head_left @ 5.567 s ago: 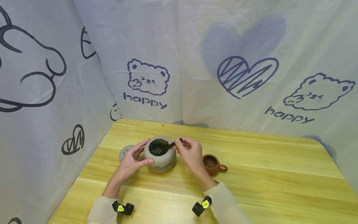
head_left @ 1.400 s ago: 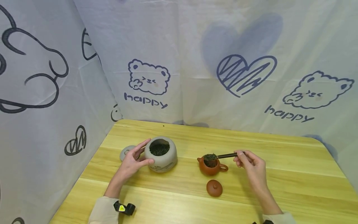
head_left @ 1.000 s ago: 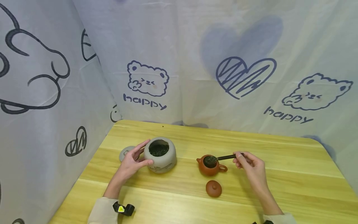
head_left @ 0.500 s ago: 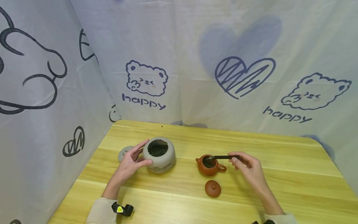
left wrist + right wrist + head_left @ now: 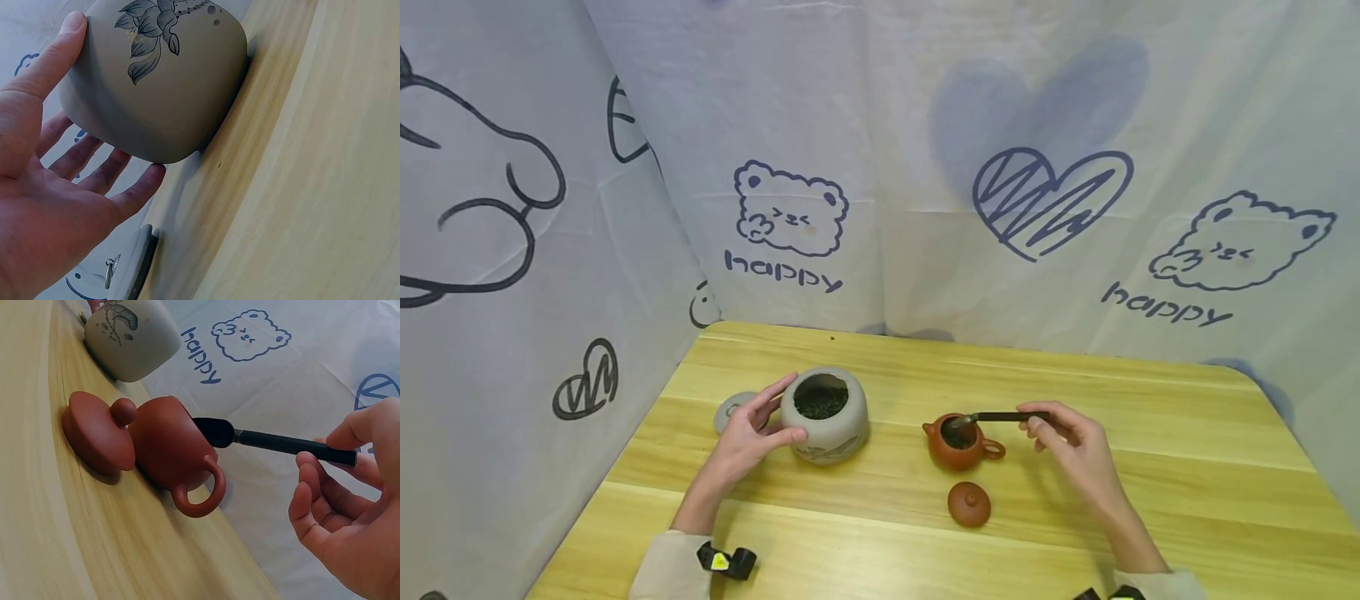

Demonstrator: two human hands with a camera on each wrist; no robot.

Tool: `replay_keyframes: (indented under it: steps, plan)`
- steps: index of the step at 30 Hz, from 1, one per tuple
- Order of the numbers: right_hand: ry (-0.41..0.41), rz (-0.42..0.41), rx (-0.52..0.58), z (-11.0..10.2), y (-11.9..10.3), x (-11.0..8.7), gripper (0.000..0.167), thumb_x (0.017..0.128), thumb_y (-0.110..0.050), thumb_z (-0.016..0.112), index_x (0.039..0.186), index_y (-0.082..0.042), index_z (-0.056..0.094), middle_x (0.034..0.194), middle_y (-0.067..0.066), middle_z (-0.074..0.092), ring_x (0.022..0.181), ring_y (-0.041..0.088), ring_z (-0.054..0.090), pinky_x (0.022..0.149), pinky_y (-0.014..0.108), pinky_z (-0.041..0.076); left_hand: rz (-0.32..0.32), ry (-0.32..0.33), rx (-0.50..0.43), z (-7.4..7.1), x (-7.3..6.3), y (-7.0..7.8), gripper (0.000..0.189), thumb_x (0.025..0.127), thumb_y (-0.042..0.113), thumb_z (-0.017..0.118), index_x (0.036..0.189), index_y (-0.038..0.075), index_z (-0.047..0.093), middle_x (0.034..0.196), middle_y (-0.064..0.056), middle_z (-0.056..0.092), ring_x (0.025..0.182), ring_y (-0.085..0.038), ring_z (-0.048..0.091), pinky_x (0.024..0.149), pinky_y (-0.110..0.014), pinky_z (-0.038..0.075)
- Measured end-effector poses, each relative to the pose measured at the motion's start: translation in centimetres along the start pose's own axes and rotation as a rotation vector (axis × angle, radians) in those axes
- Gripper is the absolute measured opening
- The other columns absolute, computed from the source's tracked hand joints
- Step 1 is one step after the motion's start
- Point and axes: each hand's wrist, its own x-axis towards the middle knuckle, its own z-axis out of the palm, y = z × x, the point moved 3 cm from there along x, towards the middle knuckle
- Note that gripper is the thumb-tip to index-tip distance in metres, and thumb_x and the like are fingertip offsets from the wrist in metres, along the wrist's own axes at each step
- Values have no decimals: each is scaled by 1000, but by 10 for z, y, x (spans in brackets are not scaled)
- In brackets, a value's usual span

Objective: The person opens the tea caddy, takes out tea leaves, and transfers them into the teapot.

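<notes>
In the head view my left hand [image 5: 748, 437] holds the side of a grey ceramic tea jar [image 5: 838, 429], thumb at the front and fingers round the far side. Dark tea leaves [image 5: 822, 402] lie inside its open mouth. My right hand [image 5: 1078, 446] pinches the dark handle end of a tea scoop [image 5: 1011, 417]. The scoop's head is at the mouth of a small reddish-brown clay teapot [image 5: 951, 454], tilted down into the opening. Dark leaves show inside the pot. In the right wrist view the scoop's tip [image 5: 215, 431] is partly hidden by the teapot's rim.
The teapot's lid [image 5: 969, 504] lies on the table in front of the pot. Behind my left hand lies the jar's grey lid [image 5: 730, 410], partly hidden. A printed cloth [image 5: 917, 250] hangs behind and to the left of the wooden table [image 5: 1150, 467].
My right hand has brought the scoop from the jar to the teapot and turned it; the heap of leaves on it has gone into the pot. My left hand stays on the jar.
</notes>
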Motion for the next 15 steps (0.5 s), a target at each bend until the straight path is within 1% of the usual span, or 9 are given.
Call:
replay_keyframes:
  steps: [2, 3, 7, 10, 13, 15]
  plan:
    - [16, 18, 10, -1, 0, 0, 21, 103, -1, 59, 119, 9, 69, 91, 9, 74, 79, 11, 66, 64, 26, 59, -1, 0, 0, 0, 0, 0, 81, 89, 5, 81, 159, 16, 41, 164, -8, 34, 148, -33, 35, 114, -42, 41]
    - [26, 27, 16, -2, 0, 0, 21, 104, -2, 58, 119, 10, 68, 91, 10, 74, 79, 11, 66, 64, 26, 59, 0, 0, 1, 0, 0, 0, 81, 89, 5, 81, 159, 16, 41, 164, -8, 34, 148, -34, 35, 114, -44, 41]
    - [72, 69, 20, -4, 0, -1, 23, 105, -6, 57, 118, 10, 68, 89, 6, 74, 76, 11, 66, 65, 25, 59, 5, -2, 2, 1, 0, 0, 81, 89, 5, 80, 159, 15, 41, 164, -8, 34, 148, -34, 34, 115, -47, 39]
    - [114, 103, 28, -8, 0, -2, 26, 106, -11, 58, 117, 10, 68, 88, 7, 73, 74, 12, 65, 65, 25, 59, 9, -3, 0, 1, 0, 1, 80, 89, 5, 80, 159, 14, 41, 164, -7, 34, 149, -34, 34, 115, -48, 38]
    - [150, 121, 49, -11, -1, -2, 29, 106, -15, 59, 116, 12, 67, 87, 14, 72, 72, 12, 64, 65, 25, 59, 13, -4, 1, 1, 0, 1, 80, 90, 5, 80, 159, 14, 40, 164, -7, 34, 149, -34, 34, 114, -47, 39]
    - [168, 123, 62, -13, -3, -1, 30, 106, -15, 59, 115, 12, 67, 87, 16, 71, 71, 12, 63, 65, 24, 59, 15, -5, 3, 1, 0, 1, 80, 90, 5, 80, 159, 14, 40, 164, -7, 34, 148, -34, 34, 114, -47, 39]
